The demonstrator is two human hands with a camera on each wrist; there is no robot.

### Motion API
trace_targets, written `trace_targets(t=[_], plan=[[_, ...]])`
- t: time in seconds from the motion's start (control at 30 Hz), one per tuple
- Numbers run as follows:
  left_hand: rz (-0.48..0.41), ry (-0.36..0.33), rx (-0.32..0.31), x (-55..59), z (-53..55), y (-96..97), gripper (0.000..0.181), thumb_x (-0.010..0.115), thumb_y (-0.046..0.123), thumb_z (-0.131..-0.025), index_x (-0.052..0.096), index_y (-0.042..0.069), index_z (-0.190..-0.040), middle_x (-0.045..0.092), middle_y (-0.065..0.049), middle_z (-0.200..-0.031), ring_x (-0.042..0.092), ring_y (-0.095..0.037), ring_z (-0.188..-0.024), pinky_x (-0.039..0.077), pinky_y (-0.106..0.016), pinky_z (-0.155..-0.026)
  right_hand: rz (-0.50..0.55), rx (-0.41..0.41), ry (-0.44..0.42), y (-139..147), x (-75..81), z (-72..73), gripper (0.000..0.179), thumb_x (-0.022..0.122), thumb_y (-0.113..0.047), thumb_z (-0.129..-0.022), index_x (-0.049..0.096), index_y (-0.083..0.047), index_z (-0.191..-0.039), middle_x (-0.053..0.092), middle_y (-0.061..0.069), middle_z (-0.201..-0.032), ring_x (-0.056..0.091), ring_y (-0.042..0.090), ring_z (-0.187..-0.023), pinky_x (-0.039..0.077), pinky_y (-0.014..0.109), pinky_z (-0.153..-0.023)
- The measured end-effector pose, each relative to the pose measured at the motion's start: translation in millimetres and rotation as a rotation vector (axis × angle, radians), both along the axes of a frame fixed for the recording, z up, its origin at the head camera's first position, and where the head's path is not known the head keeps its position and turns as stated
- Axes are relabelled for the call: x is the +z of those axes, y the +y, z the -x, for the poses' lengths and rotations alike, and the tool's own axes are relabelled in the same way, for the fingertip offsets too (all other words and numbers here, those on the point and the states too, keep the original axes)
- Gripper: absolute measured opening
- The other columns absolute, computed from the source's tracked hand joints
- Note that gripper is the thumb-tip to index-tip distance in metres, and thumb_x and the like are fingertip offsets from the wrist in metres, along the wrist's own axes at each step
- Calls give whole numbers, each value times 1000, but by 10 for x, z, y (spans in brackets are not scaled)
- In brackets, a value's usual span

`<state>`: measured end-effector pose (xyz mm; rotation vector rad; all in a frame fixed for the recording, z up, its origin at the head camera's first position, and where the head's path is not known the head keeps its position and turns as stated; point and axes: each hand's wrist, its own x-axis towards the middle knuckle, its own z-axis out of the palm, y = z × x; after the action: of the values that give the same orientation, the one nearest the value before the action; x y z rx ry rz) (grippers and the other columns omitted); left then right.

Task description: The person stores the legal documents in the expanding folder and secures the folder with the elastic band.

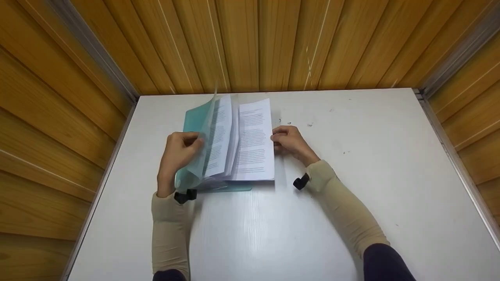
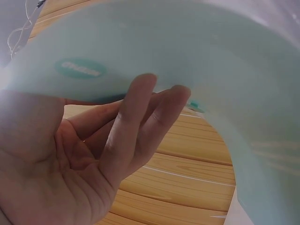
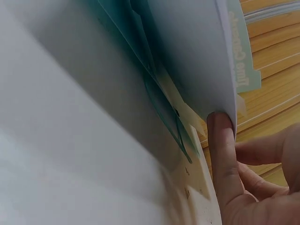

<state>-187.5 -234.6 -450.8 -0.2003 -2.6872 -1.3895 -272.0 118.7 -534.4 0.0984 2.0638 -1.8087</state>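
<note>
A teal folder (image 1: 195,119) holding printed sheets (image 1: 254,136) stands opened on the table, its pages fanned apart. My left hand (image 1: 177,152) pinches the folder's translucent cover (image 2: 140,42), which bends upward in a curve; an oval logo (image 2: 80,68) shows on it in the left wrist view. At the right edge of the stack, my right hand (image 1: 291,142) grips the paper edge between thumb and fingers. In the right wrist view the sheets (image 3: 197,51) tilt up above the teal back cover (image 3: 140,61), and a pale green tab (image 3: 246,56) with reversed lettering sticks out beyond them.
The white tabletop (image 1: 363,148) carries a few small dark marks right of the folder. Wood-patterned walls (image 1: 273,43) border it at the back and both sides. Black wrist mounts (image 1: 300,181) sit on both beige sleeves.
</note>
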Motion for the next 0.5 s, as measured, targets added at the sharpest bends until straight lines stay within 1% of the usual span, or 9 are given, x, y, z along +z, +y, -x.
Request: trace_targets(t=[0.07, 0.2, 0.3, 0.5], plan=[[0, 10, -2, -4, -5, 0, 27, 66, 9, -98, 80, -1, -119, 80, -16, -107, 68, -25, -82, 55, -32, -75, -44, -1, 10, -39, 3, -7, 26, 66, -7, -100, 68, 3, -125, 76, 14, -107, 74, 18, -85, 62, 33, -76], [-3, 9, 0, -3, -12, 1, 27, 66, 9, -98, 81, -1, -118, 80, -16, -107, 68, -25, -82, 55, -31, -75, -92, 4, 24, -109, -2, -19, 23, 66, -7, -100, 68, 2, -121, 76, 13, -105, 73, 17, -81, 61, 33, -72], [-6, 10, -2, 0, -14, 1, 26, 67, 9, -98, 81, -1, -117, 80, -15, -104, 66, -24, -80, 53, -28, -73, -92, 10, 32, -147, -1, -23, 21, 66, -6, -99, 68, 3, -119, 76, 12, -102, 73, 17, -77, 61, 32, -70], [-9, 16, -7, 0, -11, 2, 25, 67, 9, -98, 82, -1, -116, 80, -15, -102, 64, -23, -79, 52, -26, -71, -95, 29, 32, -207, 11, -8, 20, 66, -6, -100, 69, 2, -119, 76, 10, -98, 72, 16, -76, 61, 33, -71]])
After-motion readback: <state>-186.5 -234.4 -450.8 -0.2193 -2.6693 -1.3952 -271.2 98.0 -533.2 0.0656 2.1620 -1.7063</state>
